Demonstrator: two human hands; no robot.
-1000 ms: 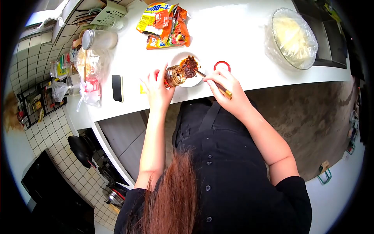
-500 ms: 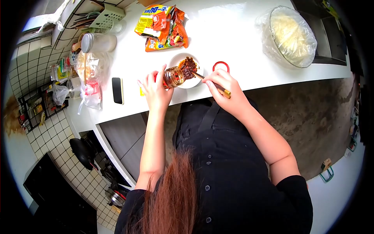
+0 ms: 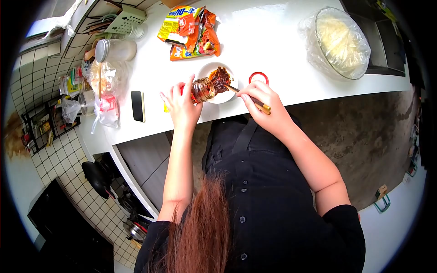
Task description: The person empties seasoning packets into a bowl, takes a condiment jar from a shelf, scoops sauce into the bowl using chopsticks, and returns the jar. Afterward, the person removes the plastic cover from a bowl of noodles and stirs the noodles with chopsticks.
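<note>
A small round white dish [image 3: 223, 97] bears a heap of dark red, chunky sauce [image 3: 220, 75]; left of the dish, the left hand [image 3: 183, 102] grasps a sauce-smeared clear glass jar [image 3: 202, 90], tipped sideways with its mouth toward the dish; right of the dish, the right hand [image 3: 264, 102] grips slim brown chopsticks with gold-coloured ends [image 3: 265, 108], tips at the sauce; a round red-rimmed lid [image 3: 259, 73] lies right of the dish; orange-and-yellow plastic packets [image 3: 189, 29] lie beyond the dish.

L hand [image 3: 184, 108] w/ tilted jar [image 3: 203, 89], R hand [image 3: 274, 105] w/ chopsticks [image 3: 262, 107]
</note>
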